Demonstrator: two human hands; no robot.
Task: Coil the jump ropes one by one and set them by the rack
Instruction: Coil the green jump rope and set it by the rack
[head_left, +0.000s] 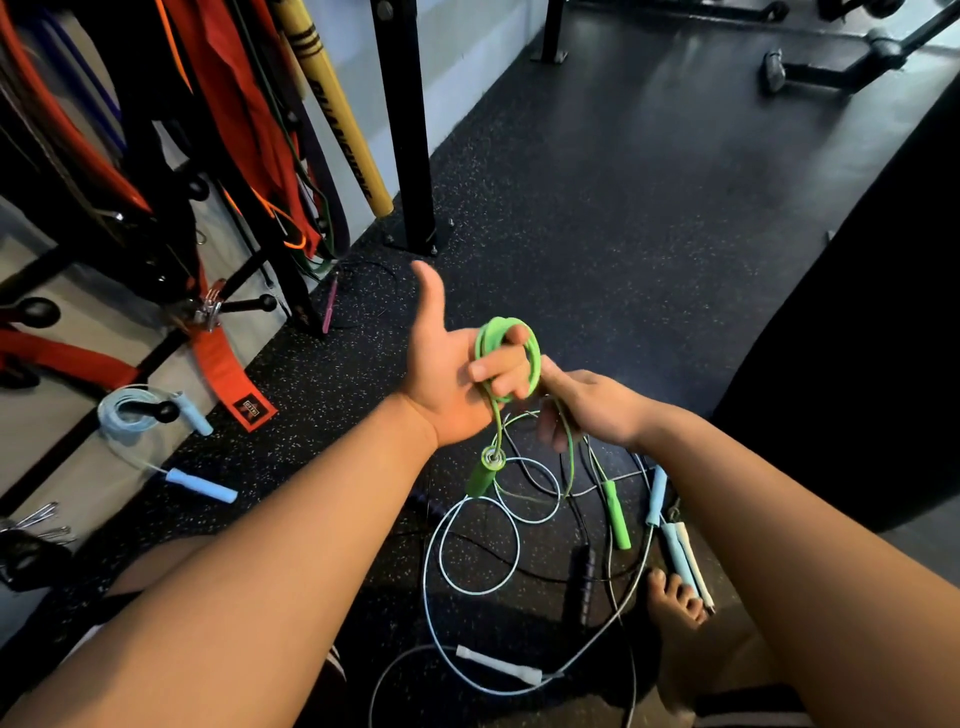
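- Left hand (447, 374) — thumb up, fingers curled through the loops of the green jump rope (506, 358); one green handle (485, 475) dangles just below.
- Right hand (587, 410) pinches the green cord at the coil's right edge.
- Loose ropes (478, 545) tangle on the near floor (623, 208) — open floor lies far right.
- Pale blue coiled rope (127, 415) lies left, beside the rack (280, 275).

**Obscured and Cropped Areas**

The right hand (587, 410) covers the stretch of green rope (496, 323) passing through it; its finger pads are out of sight. Part of the coil lies behind the curled fingers of the left hand (452, 374). Below the hands, a black handle (584, 582) merges with the dark floor. The right forearm hides part of a foot (675, 597). Beyond the left hand, the rack post (405, 124) is cropped at the top; lettering on the yellow tube (337, 104) is blurred. Right of the right hand, a dark mass (857, 364) is unidentifiable.
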